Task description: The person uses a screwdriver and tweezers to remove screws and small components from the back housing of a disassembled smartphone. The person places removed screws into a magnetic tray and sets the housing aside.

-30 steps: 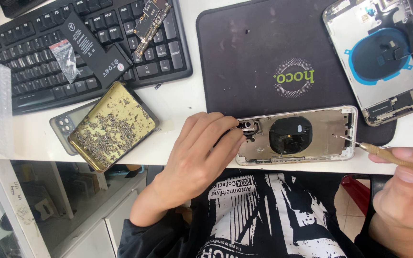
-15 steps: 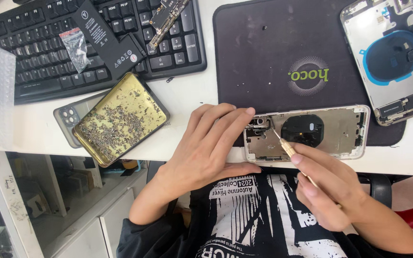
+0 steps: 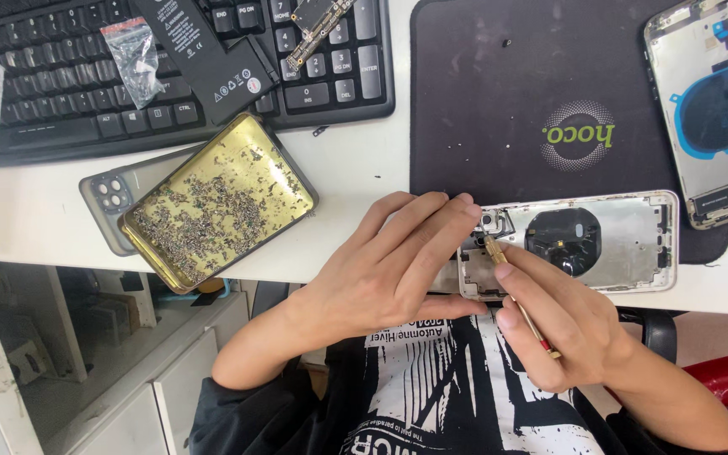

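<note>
The work in hand is fine screwdriver work on an opened phone housing (image 3: pixel 587 243), a silver shell with a dark round coil at its middle; it lies at the near edge of the white desk (image 3: pixel 355 173), at about four o'clock from the centre of the view, half on the dark mat (image 3: pixel 499 109). The left hand (image 3: pixel 389 265) lies flat over the housing's left end, fingers together and pressed down on it, pinning rather than gripping; the right hand (image 3: pixel 562 324) is closed in a pen-like pinch on a slim brass screwdriver (image 3: pixel 517 297), its tip set into the camera corner of the shell, just beside the left fingertips. The step looks like seating or loosening a small screw at that corner, though the screw itself is too small to tell; I judge the next move calls for a steady, upright twist with the left hand holding the shell flat, since a slip could skate the tip across the coil.

At ten o'clock a gold tray (image 3: pixel 221 198) full of tiny screws rests atop a grey phone back (image 3: pixel 104 195); at eleven o'clock a black keyboard (image 3: pixel 162 59) carries a black battery (image 3: pixel 208 50), a small bag of parts (image 3: pixel 135 59) and a narrow circuit board (image 3: pixel 318 25); at two o'clock a second opened phone (image 3: pixel 714 101) with a blue ring lies well apart.
</note>
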